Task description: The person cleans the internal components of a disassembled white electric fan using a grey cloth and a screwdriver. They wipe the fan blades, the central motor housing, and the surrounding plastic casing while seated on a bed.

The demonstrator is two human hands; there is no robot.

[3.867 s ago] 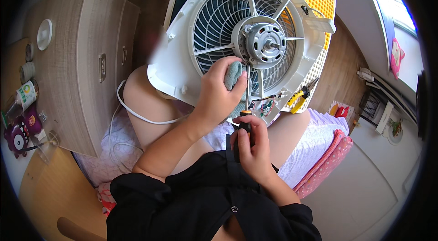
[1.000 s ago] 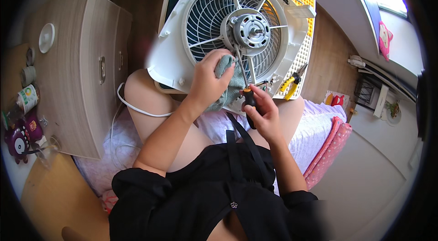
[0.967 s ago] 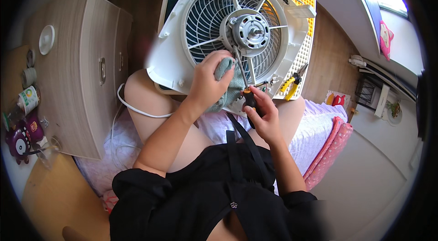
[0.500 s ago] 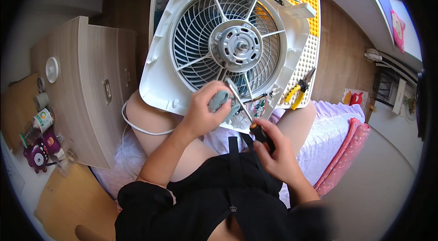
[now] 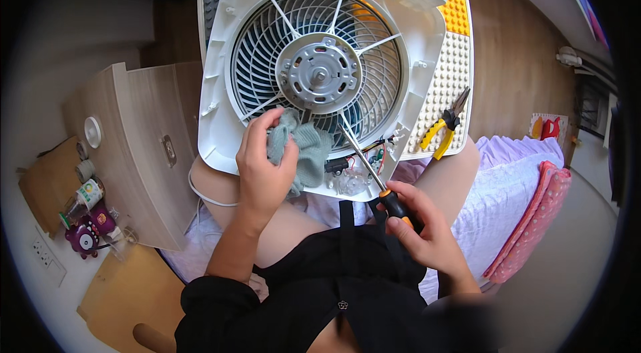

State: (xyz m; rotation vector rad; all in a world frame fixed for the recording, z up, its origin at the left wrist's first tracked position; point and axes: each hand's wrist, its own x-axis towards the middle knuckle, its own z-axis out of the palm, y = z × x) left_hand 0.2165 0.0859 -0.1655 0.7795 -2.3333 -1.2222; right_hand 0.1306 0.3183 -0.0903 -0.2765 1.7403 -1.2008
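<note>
My left hand (image 5: 262, 159) is closed on a grey-green cloth (image 5: 304, 156), which hangs bunched over the near rim of the fan's white housing (image 5: 217, 142). In my right hand (image 5: 424, 223) is a screwdriver (image 5: 394, 208) with a black and orange handle. Its metal shaft slants up and left, and the tip lies over the near part of the round grille (image 5: 384, 96). At the middle of the grille sits a silver motor (image 5: 320, 76) with a short shaft. Small wired electronic parts (image 5: 377, 159) and a clear plastic piece (image 5: 352, 183) lie at the housing's near edge.
Yellow-handled pliers (image 5: 446, 127) rest on the studded tabletop (image 5: 437, 79) right of the fan. A wooden cabinet (image 5: 150, 152) stands at the left. A rolled pink dotted cloth (image 5: 531, 223) lies at the right on a pale purple cover (image 5: 491, 206).
The cloth has spread out from my left hand, which has shifted left and opened up somewhat. The screwdriver's tip has come away from the cloth. The whole view has shifted slightly.
</note>
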